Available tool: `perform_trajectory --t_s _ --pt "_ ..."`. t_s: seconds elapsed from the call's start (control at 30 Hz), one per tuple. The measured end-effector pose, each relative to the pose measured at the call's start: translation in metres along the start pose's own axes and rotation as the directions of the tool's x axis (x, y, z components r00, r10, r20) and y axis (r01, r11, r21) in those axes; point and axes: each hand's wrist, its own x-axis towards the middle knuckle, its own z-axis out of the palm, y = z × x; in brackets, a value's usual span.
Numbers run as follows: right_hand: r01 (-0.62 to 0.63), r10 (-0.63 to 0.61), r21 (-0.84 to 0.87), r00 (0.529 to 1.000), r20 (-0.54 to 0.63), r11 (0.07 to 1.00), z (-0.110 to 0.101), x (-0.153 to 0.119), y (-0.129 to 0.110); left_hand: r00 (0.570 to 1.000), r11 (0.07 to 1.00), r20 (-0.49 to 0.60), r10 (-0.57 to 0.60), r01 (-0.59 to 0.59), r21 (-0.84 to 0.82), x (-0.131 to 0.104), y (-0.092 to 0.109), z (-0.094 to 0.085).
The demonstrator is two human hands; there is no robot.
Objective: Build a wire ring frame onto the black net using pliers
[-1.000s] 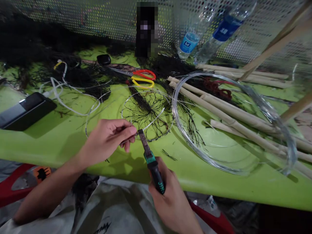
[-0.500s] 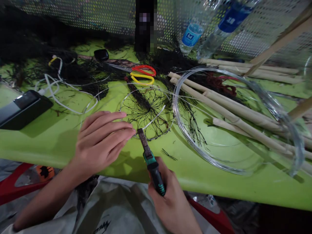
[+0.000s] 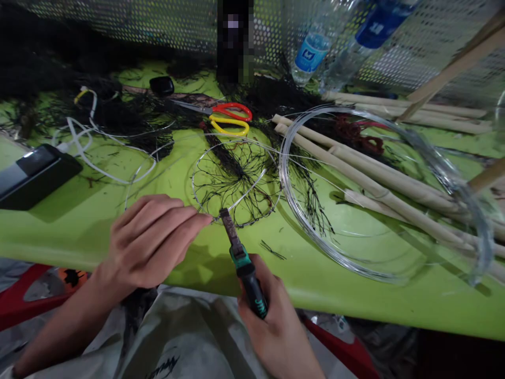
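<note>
Pinched at the rim of a wire ring (image 3: pixel 192 181), my left hand (image 3: pixel 152 239) has its fingers closed on the wire near its lower edge. Black netting (image 3: pixel 241 176) spreads inside the ring, its strands gathered at the middle. My right hand (image 3: pixel 272 316) is wrapped round the dark and green handles of pliers (image 3: pixel 240 250). The rusty jaws of the pliers lie at the ring's lower edge, just right of my left fingertips. A loose wire end crosses the net from the jaws up to the right.
Scissors (image 3: pixel 231 118) with red and yellow handles lie behind the ring. A wire coil (image 3: pixel 288 195) overlaps wooden sticks (image 3: pixel 355 171) at the right. Two bottles (image 3: pixel 311 55) stand at the back. A dark box (image 3: pixel 39 176) with a white cable (image 3: pixel 98 167) is at the left.
My left hand has shifted slightly left and down, with its fingers drawn closer together. The pliers have moved a little left. More of the ring's left side shows.
</note>
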Motion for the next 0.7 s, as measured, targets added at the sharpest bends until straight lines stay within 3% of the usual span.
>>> perform_trajectory --t_s 0.2,0.3,0.47,0.57,0.7 --pt "0.0 -0.001 -0.045 1.0 -0.016 0.999 0.0 0.001 0.001 0.989 0.99 0.115 -0.094 0.105 -0.09 0.001 -0.005 -0.001" --pt "0.007 -0.007 -0.034 1.0 -0.02 0.999 0.0 0.001 0.002 0.992 0.988 0.102 -0.078 0.09 -0.122 0.004 -0.005 0.001" --pt "0.051 -0.049 0.024 0.995 -0.093 0.998 0.002 -0.002 0.009 1.0 0.996 -0.03 0.008 -0.005 0.094 0.0 0.004 0.001" --pt "0.067 -0.064 0.024 0.992 -0.109 0.997 0.003 -0.002 0.011 0.995 0.967 0.039 0.089 -0.096 0.235 -0.002 0.007 0.0" --pt "0.089 -0.087 0.017 0.992 -0.089 0.996 0.001 -0.001 0.008 0.989 0.952 0.058 0.138 -0.148 0.268 0.001 0.007 -0.003"
